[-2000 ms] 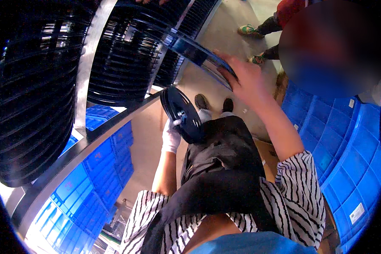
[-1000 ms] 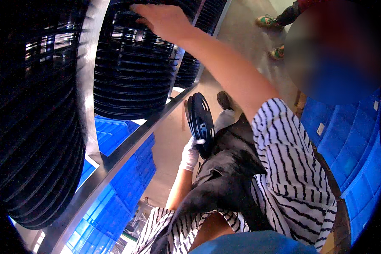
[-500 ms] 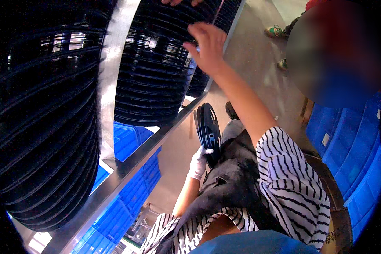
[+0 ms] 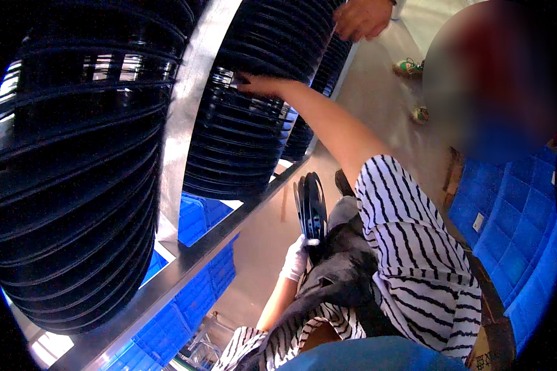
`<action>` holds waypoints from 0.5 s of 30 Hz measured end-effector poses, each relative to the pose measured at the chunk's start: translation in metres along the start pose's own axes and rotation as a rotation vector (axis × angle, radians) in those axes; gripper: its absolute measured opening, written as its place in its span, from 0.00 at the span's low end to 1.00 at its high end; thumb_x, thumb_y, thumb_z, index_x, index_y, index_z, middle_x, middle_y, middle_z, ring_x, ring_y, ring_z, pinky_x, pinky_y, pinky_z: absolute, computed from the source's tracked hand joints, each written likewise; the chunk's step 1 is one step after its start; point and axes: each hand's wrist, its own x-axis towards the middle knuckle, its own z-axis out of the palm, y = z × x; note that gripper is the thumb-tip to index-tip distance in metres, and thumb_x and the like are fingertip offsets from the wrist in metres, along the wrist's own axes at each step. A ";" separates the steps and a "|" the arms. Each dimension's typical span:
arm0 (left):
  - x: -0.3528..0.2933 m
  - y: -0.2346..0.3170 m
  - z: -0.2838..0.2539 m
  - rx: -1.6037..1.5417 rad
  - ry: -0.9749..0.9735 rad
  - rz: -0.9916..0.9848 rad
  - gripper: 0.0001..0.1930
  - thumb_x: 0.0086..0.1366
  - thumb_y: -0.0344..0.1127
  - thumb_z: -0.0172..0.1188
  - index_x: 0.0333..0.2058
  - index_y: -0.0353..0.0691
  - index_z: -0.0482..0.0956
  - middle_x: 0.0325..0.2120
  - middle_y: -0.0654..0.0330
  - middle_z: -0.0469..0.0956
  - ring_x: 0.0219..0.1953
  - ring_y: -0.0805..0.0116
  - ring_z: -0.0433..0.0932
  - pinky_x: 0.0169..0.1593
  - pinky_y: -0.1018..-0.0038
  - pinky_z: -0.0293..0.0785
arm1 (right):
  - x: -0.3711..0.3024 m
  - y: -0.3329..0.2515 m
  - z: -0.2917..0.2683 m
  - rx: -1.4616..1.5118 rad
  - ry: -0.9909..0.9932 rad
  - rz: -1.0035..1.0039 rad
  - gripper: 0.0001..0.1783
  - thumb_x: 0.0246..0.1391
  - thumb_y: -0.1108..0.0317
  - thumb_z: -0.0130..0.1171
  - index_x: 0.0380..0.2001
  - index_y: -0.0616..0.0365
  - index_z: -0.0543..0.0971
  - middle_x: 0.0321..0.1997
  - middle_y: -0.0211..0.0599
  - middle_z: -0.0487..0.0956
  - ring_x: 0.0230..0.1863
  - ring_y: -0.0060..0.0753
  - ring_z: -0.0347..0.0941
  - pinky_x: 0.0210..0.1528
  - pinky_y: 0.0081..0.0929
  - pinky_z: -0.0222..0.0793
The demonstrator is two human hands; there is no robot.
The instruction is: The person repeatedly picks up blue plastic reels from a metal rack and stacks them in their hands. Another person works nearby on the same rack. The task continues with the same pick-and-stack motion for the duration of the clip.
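Note:
My left hand (image 4: 296, 256), in a white glove, is closed on the lower rim of a black plastic reel (image 4: 311, 207). The reel stands on edge beside my leg, with cutouts showing in its side and gaps between its discs. My bare right hand (image 4: 263, 85) reaches across to the middle stack of black reels (image 4: 229, 154) and is at its front side. Its fingers are dark and blurred against the stack, so their grip cannot be made out. A larger stack of black reels (image 4: 74, 185) fills the left side.
A metal rack (image 4: 192, 266) frames the stacks, with blue bins (image 4: 195, 297) below it. Another person's hand (image 4: 365, 17) is at the far end of the middle stack. That person's shoes (image 4: 408, 67) show farther off. Blue bins (image 4: 501, 216) also line the right side.
My right hand has moved left and down onto the middle stack. The other person's hand has shifted right, off the top of the stack. My left hand still holds the reel.

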 end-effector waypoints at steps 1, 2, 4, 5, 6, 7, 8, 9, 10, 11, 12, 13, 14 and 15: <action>0.004 0.005 0.006 0.062 -0.006 0.003 0.19 0.68 0.44 0.47 0.35 0.33 0.82 0.40 0.58 0.79 0.46 0.66 0.71 0.57 0.69 0.59 | 0.011 0.025 -0.005 -0.041 0.066 -0.030 0.40 0.58 0.41 0.47 0.69 0.32 0.45 0.73 0.51 0.41 0.72 0.55 0.40 0.71 0.42 0.37; 0.001 -0.001 -0.006 -0.036 -0.060 -0.020 0.19 0.68 0.44 0.47 0.37 0.34 0.81 0.40 0.59 0.79 0.45 0.68 0.71 0.57 0.71 0.59 | 0.020 0.031 -0.004 -0.176 0.135 -0.080 0.39 0.58 0.44 0.47 0.69 0.32 0.44 0.73 0.52 0.43 0.72 0.57 0.41 0.70 0.45 0.41; 0.013 -0.013 -0.015 -0.028 -0.040 -0.047 0.19 0.69 0.44 0.47 0.37 0.34 0.81 0.40 0.59 0.79 0.45 0.69 0.71 0.57 0.71 0.60 | 0.038 0.042 -0.001 -0.310 0.262 -0.098 0.38 0.59 0.47 0.46 0.69 0.31 0.44 0.72 0.51 0.47 0.70 0.58 0.45 0.69 0.46 0.46; 0.007 -0.011 -0.008 0.010 -0.030 0.007 0.21 0.69 0.44 0.46 0.36 0.33 0.82 0.40 0.60 0.80 0.45 0.68 0.72 0.56 0.70 0.60 | 0.042 0.043 0.007 -0.302 0.303 -0.077 0.38 0.59 0.48 0.46 0.69 0.31 0.45 0.71 0.51 0.50 0.69 0.58 0.48 0.68 0.46 0.48; 0.002 -0.009 -0.005 0.009 -0.023 0.016 0.21 0.69 0.44 0.46 0.35 0.32 0.82 0.40 0.60 0.80 0.45 0.67 0.72 0.56 0.70 0.60 | 0.045 0.047 0.011 -0.295 0.347 -0.054 0.37 0.59 0.49 0.46 0.69 0.32 0.46 0.70 0.51 0.53 0.68 0.58 0.51 0.68 0.46 0.49; -0.007 -0.010 -0.001 -0.001 -0.006 0.025 0.21 0.69 0.45 0.46 0.35 0.32 0.83 0.40 0.59 0.80 0.45 0.67 0.72 0.56 0.69 0.61 | 0.045 0.043 0.018 -0.327 0.344 -0.014 0.36 0.59 0.50 0.47 0.68 0.32 0.47 0.69 0.50 0.56 0.67 0.57 0.53 0.68 0.45 0.50; -0.012 -0.012 0.000 -0.011 0.008 0.033 0.22 0.69 0.45 0.46 0.34 0.32 0.83 0.40 0.59 0.80 0.44 0.66 0.72 0.56 0.69 0.61 | 0.044 0.039 0.022 -0.361 0.341 0.028 0.36 0.59 0.51 0.47 0.68 0.32 0.49 0.68 0.50 0.58 0.66 0.57 0.56 0.68 0.43 0.50; -0.015 -0.020 -0.006 -0.069 0.019 0.006 0.22 0.69 0.45 0.46 0.35 0.32 0.83 0.40 0.59 0.80 0.45 0.66 0.72 0.56 0.69 0.60 | 0.043 0.036 0.027 -0.395 0.338 0.070 0.35 0.59 0.52 0.47 0.68 0.32 0.50 0.67 0.50 0.60 0.65 0.56 0.58 0.67 0.42 0.51; -0.014 -0.026 -0.011 -0.091 0.032 -0.001 0.22 0.69 0.45 0.46 0.35 0.32 0.83 0.40 0.58 0.80 0.45 0.66 0.72 0.56 0.69 0.60 | 0.045 0.037 0.033 -0.435 0.373 0.040 0.35 0.58 0.53 0.48 0.68 0.33 0.51 0.66 0.49 0.62 0.64 0.56 0.59 0.67 0.41 0.51; -0.013 -0.033 -0.017 -0.114 0.048 -0.008 0.22 0.69 0.46 0.46 0.35 0.32 0.83 0.41 0.58 0.80 0.46 0.66 0.72 0.57 0.69 0.60 | 0.048 0.034 0.039 -0.473 0.405 0.008 0.35 0.57 0.54 0.49 0.67 0.35 0.53 0.66 0.48 0.63 0.63 0.55 0.61 0.67 0.39 0.51; -0.009 -0.040 -0.020 -0.135 0.053 -0.012 0.22 0.69 0.46 0.46 0.35 0.32 0.83 0.41 0.57 0.80 0.46 0.65 0.72 0.57 0.69 0.59 | 0.052 0.034 0.039 -0.518 0.445 -0.026 0.35 0.57 0.55 0.51 0.67 0.36 0.54 0.65 0.48 0.64 0.63 0.54 0.62 0.67 0.38 0.51; -0.007 -0.047 -0.028 -0.119 0.037 -0.008 0.23 0.69 0.46 0.46 0.36 0.30 0.82 0.41 0.56 0.80 0.47 0.64 0.71 0.58 0.68 0.58 | 0.064 0.035 0.038 -0.368 0.438 -0.120 0.36 0.56 0.55 0.52 0.67 0.38 0.55 0.66 0.48 0.63 0.63 0.54 0.61 0.67 0.38 0.51; -0.006 -0.044 -0.025 -0.111 0.037 -0.012 0.18 0.67 0.42 0.48 0.39 0.32 0.80 0.40 0.57 0.79 0.45 0.64 0.72 0.56 0.68 0.60 | 0.082 0.039 0.034 -0.224 0.437 -0.209 0.36 0.55 0.56 0.53 0.67 0.40 0.55 0.66 0.48 0.62 0.64 0.53 0.60 0.67 0.38 0.52; -0.006 -0.041 -0.022 -0.106 0.039 -0.014 0.15 0.64 0.38 0.51 0.41 0.34 0.79 0.39 0.58 0.79 0.44 0.64 0.72 0.55 0.68 0.62 | 0.094 0.048 0.031 -0.143 0.433 -0.245 0.37 0.55 0.56 0.53 0.67 0.42 0.56 0.67 0.48 0.61 0.65 0.53 0.59 0.67 0.38 0.52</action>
